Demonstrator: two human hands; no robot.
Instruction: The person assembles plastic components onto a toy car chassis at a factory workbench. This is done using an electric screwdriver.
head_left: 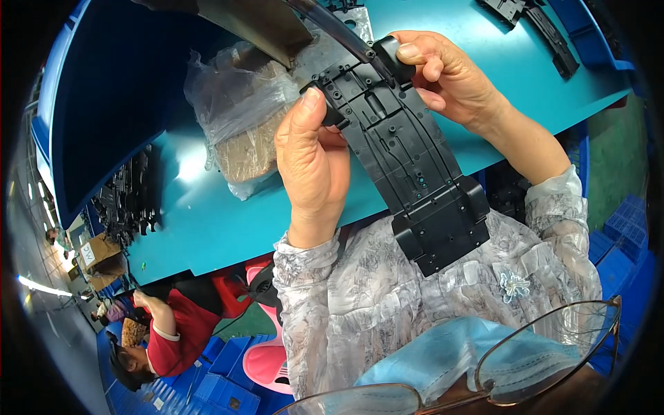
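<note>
A long black moulded plastic chassis (394, 142), with ribs, small posts and rounded side arches, is held up at a slant between both hands. My left hand (312, 166) grips its far left arch, thumb on top. At the far right arch my right hand (449, 72) pinches with thumb and fingers. The chassis's near end hangs over my patterned top. A dark curved tube (335, 29) comes down from above toward the far end; whether it touches cannot be made out. Left of the chassis, a brown block (245, 152) partly wrapped in clear plastic sits on the teal table (183, 232).
A big dark blue bin (111, 104) rises at the left, beside a pile of black parts (128, 197). More black parts (553, 41) lie at the far right near a blue tray (595, 41). A person in red (187, 332) and a pink chair (266, 363) are lower left.
</note>
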